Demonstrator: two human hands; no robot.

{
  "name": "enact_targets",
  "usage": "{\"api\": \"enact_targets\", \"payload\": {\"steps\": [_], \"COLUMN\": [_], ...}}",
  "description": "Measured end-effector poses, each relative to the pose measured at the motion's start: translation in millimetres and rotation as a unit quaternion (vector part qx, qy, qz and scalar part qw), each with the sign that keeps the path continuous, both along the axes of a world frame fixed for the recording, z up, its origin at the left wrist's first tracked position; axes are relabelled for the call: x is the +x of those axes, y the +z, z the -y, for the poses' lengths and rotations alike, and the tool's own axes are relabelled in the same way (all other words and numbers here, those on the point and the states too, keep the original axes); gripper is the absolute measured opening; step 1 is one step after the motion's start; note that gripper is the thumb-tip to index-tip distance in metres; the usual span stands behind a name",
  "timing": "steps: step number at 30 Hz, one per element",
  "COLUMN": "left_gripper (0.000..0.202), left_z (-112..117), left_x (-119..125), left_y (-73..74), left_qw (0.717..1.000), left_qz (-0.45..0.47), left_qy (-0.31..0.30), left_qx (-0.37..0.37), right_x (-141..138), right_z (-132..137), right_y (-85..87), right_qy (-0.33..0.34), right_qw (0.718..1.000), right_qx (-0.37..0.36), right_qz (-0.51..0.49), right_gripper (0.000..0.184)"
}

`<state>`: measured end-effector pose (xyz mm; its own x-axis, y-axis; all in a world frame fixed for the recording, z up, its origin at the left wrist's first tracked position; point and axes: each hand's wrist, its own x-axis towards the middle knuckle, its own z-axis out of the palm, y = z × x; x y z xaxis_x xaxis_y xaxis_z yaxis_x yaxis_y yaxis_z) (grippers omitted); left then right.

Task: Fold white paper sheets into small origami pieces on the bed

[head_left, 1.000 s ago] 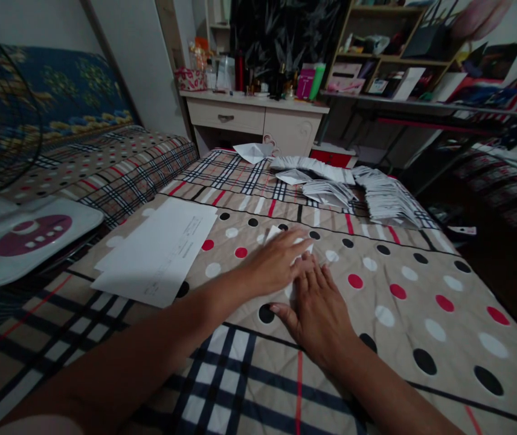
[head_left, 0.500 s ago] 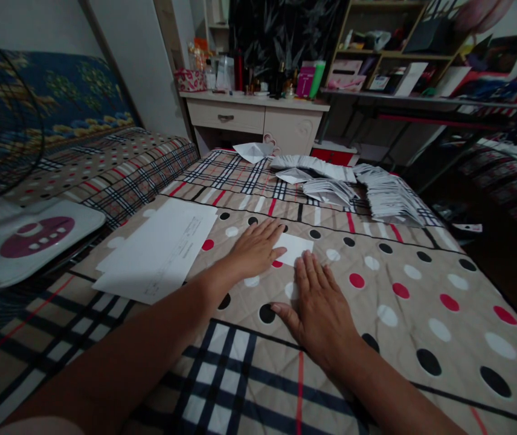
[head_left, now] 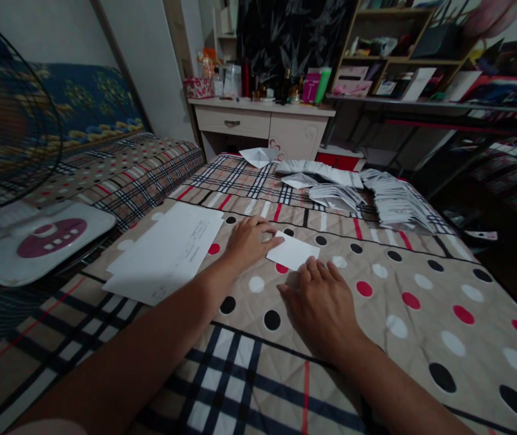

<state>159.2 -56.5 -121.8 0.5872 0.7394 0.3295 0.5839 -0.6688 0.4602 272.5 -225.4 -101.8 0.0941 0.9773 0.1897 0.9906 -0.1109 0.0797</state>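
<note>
A small folded piece of white paper (head_left: 295, 251) lies flat on the dotted bedspread in front of me. At its left edge is my left hand (head_left: 250, 241), fingers bent, with the thumb reaching onto the paper. My right hand (head_left: 324, 302) rests palm down by the near right corner, its fingertips touching the paper and its thumb spread away. Neither hand has lifted the paper. To the left lies a stack of white sheets (head_left: 168, 248), with faint print on the top one.
Rows of folded white papers (head_left: 398, 202) stand at the bed's far right, with a folded sheet (head_left: 258, 157) farther back. A fan (head_left: 9, 121) with a white base (head_left: 99, 223) stands at the left. Behind the bed is a white dresser (head_left: 231, 124) carrying bottles and boxes.
Both hands have gone from lying flat with fingers stretched to bent fingers. My left hand has slid slightly left, uncovering more of the paper. The view has shifted a little.
</note>
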Motion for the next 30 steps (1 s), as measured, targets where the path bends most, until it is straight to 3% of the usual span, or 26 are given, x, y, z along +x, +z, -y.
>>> {"api": "enact_targets", "payload": {"steps": [4, 7, 8, 10, 13, 16, 18, 22, 25, 27, 30], "left_gripper": [0.036, 0.022, 0.019, 0.019, 0.023, 0.027, 0.028, 0.033, 0.045, 0.048, 0.043], "left_z": [-1.7, -1.4, -0.5, 2.7, 8.9, 14.6, 17.8, 23.3, 25.7, 25.7, 23.3], "left_x": [2.3, 7.3, 8.8, 10.8, 11.7, 11.8, 11.7, 10.4, 10.4, 11.6, 12.8], "left_y": [-3.1, -5.1, -4.8, -2.8, 1.2, 2.7, 3.0, 6.5, 9.1, 8.9, 6.7], "left_qw": [0.997, 0.972, 0.958, 0.925, 0.888, 0.870, 0.869, 0.908, 0.934, 0.939, 0.932], "left_qz": [0.044, 0.140, 0.177, 0.247, 0.312, 0.322, 0.308, 0.250, 0.230, 0.232, 0.244], "left_qy": [-0.031, -0.060, -0.066, -0.068, -0.073, -0.093, -0.112, -0.133, -0.077, -0.041, -0.037], "left_qx": [-0.058, -0.177, -0.218, -0.280, -0.330, -0.361, -0.370, -0.310, -0.264, -0.249, -0.266], "right_x": [4.6, 14.3, 18.0, 25.1, 35.2, 43.7, 47.3, 47.2, 44.4, 43.3, 44.0], "right_z": [-1.7, -0.1, -0.5, -4.0, -13.7, -21.9, -23.8, -21.3, -19.0, -18.4, -18.2], "right_y": [-2.4, -12.0, -15.2, -19.9, -22.1, -22.2, -22.6, -22.1, -20.4, -19.2, -18.3], "right_qy": [0.000, 0.017, 0.014, -0.026, -0.077, -0.106, -0.114, -0.092, -0.077, -0.080, -0.083], "right_qw": [0.999, 0.988, 0.977, 0.938, 0.858, 0.751, 0.706, 0.702, 0.698, 0.694, 0.699], "right_qx": [0.025, 0.081, 0.112, 0.194, 0.301, 0.295, 0.261, 0.223, 0.197, 0.195, 0.205], "right_qz": [-0.035, -0.130, -0.182, -0.285, -0.410, -0.581, -0.648, -0.670, -0.684, -0.689, -0.680], "right_gripper": [0.039, 0.033, 0.038, 0.057, 0.073, 0.061, 0.041, 0.026, 0.024, 0.025, 0.025]}}
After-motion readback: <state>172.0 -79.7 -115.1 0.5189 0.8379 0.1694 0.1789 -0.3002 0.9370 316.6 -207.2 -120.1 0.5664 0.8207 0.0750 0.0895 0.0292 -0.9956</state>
